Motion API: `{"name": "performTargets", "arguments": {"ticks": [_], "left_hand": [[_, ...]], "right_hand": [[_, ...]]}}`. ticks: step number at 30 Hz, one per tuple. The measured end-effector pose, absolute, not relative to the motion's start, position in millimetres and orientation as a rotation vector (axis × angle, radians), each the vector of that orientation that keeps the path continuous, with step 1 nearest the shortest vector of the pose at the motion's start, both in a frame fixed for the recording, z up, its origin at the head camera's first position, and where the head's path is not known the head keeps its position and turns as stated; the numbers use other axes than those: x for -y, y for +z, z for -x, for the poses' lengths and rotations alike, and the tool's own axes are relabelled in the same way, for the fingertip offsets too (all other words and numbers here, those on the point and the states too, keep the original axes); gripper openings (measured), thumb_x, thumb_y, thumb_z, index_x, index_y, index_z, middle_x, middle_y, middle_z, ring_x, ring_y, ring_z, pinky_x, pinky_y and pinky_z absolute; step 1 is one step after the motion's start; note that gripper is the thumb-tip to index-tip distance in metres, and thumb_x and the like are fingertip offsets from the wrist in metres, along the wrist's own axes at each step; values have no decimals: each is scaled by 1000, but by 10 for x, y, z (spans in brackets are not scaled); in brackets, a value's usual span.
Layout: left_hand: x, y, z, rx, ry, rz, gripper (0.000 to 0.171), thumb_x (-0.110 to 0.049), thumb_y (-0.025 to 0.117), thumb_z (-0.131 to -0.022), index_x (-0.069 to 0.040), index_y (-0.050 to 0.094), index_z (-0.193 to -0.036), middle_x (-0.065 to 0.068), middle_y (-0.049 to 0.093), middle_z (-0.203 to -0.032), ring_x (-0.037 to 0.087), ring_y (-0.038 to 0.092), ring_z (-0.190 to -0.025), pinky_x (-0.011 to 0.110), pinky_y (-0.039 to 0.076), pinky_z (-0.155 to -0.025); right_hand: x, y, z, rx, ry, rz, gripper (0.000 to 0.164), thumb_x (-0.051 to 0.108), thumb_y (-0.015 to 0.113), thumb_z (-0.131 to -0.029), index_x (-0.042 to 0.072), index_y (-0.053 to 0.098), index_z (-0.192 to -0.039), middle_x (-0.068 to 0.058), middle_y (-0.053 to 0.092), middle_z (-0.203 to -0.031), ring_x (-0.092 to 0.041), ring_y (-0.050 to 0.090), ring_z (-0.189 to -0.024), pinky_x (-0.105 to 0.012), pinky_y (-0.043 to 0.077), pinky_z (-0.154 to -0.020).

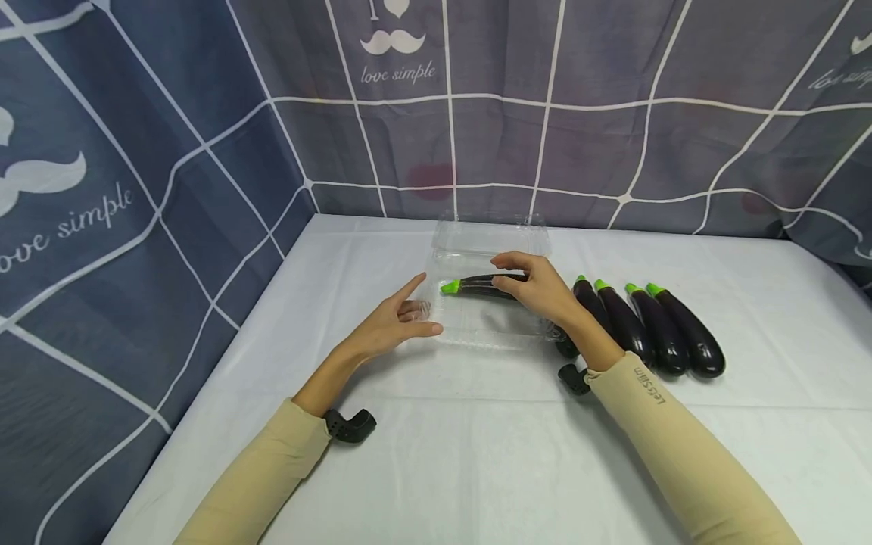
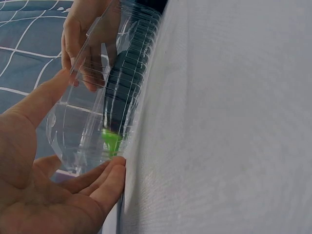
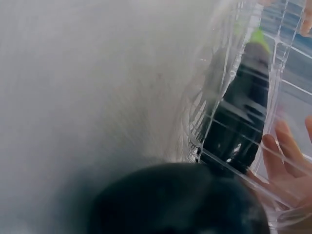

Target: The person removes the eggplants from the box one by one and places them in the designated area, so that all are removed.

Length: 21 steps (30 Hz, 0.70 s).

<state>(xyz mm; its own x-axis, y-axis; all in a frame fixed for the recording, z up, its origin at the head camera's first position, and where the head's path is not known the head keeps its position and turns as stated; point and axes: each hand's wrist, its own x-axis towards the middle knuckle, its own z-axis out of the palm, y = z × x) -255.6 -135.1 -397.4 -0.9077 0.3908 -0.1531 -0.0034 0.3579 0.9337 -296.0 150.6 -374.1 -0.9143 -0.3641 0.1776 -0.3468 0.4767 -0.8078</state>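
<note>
A clear plastic clamshell box (image 1: 470,322) lies with its lid (image 1: 470,238) folded back toward the curtain. Inside it rests a dark purple eggplant (image 1: 477,286), its green stem end pointing left. My left hand (image 1: 391,322) is at the box's left end, thumb and fingers spread around that end, fingertips right at the plastic. Over the box's right half, my right hand (image 1: 541,291) hovers with loosely bent fingers and covers the eggplant's thick end in the head view. Its fingers (image 3: 282,161) appear beside the eggplant, seen through the box wall.
Several more eggplants (image 1: 688,333) lie side by side right of the box, partly behind my right forearm. A white cloth (image 1: 443,454) covers the table. Dark checked curtains (image 1: 504,144) hang along the back and left edges.
</note>
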Motion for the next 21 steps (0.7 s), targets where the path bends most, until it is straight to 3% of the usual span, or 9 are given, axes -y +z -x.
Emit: {"name": "performTargets", "arguments": {"ticks": [12,21], "left_hand": [[1348,-3977,2559,-2259,1590,-354,103,-35,83,-81,-33,16,-159,19,35,-152,33,35,-140,50,34,-109],[1350,-3984,2553,-2263,1590,-350,103,-36,82,-82,-33,15,-159,19,35,-152,33,35,-140,48,33,-109]], "right_hand": [[-1502,-3766,2963,-2637,-1409,721,38,7,67,-93,-3,62,-129,-20,62,-126,-32,55,-119,-47,46,-94],[-1484,-3769,2938,-2599,-1296,784,40,13,70,-93,-3,62,-129,-18,62,-127,-31,58,-109,-43,50,-85]]}}
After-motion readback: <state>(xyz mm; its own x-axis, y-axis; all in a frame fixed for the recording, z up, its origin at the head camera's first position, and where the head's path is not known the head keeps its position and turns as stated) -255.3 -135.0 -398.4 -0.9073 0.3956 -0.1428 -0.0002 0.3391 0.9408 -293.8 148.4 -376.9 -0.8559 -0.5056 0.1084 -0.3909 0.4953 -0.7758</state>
